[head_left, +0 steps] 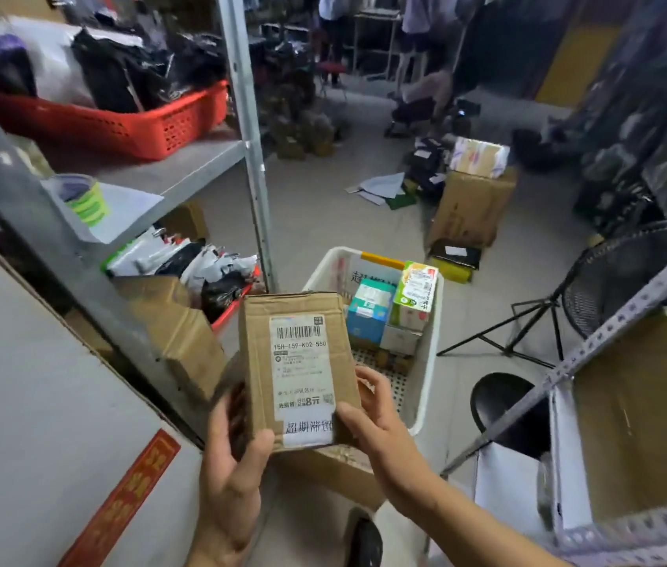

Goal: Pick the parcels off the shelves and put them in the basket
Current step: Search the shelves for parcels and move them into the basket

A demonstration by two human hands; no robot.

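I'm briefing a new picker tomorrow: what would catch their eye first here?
The cardboard parcel with its white barcode label, held mid-frame by the left hand and right hand. Behind it on the floor stands the white basket, holding small boxes; a red crate of bagged parcels sits on the shelf, upper left.

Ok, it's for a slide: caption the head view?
A labelled cardboard parcel held by the left hand and right hand near the white basket, which has small boxes inside.

Left hand [233, 464] and right hand [377, 419] raised, fingers curled, gripping.
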